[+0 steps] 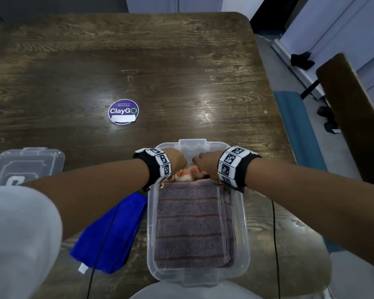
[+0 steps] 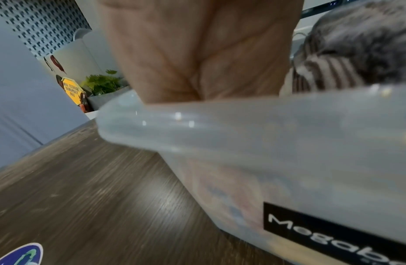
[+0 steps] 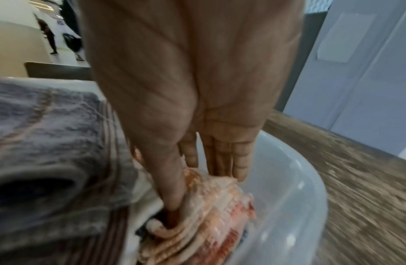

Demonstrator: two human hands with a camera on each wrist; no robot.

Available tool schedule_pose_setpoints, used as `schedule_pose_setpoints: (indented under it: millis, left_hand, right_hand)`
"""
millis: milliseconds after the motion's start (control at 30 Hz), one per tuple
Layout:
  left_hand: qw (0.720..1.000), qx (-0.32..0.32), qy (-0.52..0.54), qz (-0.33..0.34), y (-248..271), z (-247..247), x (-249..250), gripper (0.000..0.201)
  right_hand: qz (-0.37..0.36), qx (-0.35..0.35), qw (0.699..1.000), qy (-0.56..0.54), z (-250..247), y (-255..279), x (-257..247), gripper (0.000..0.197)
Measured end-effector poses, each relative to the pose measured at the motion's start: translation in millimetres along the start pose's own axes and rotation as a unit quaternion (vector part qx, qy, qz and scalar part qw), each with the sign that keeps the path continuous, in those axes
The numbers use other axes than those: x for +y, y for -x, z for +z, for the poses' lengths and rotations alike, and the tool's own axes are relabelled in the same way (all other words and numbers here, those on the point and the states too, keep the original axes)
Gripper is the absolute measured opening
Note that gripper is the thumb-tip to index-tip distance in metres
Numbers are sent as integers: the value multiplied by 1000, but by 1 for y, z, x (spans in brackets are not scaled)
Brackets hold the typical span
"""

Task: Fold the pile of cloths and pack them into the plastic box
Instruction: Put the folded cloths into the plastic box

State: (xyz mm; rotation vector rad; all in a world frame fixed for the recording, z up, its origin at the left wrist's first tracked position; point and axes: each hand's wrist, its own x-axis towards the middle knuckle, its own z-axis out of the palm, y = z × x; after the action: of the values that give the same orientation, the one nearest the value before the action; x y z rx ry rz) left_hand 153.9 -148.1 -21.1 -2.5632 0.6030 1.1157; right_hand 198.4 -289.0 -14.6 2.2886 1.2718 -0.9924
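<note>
One blue cloth (image 1: 110, 231) lies left of the plastic box (image 1: 149, 223), unpacked. Left hand (image 1: 176, 159) dips into the box's far end, fingers hidden; right hand (image 1: 205, 166) pinches the orange cloth (image 1: 188, 174) there, beyond the grey striped towel (image 1: 188, 223). Next, probably: seat it flat, then pack the blue one.

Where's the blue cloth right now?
In the head view, the blue cloth lies on the table against the left side of the plastic box, outside it, with the box's lid farther left.
</note>
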Motion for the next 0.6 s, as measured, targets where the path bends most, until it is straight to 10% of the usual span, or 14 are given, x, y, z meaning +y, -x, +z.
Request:
schedule_pose_setpoints:
  millis: [600]
  left_hand:
    - [991,99,88,-18,-4,17,1,30]
  right_hand:
    - [26,-61,991,118,4,-50,-27,41]
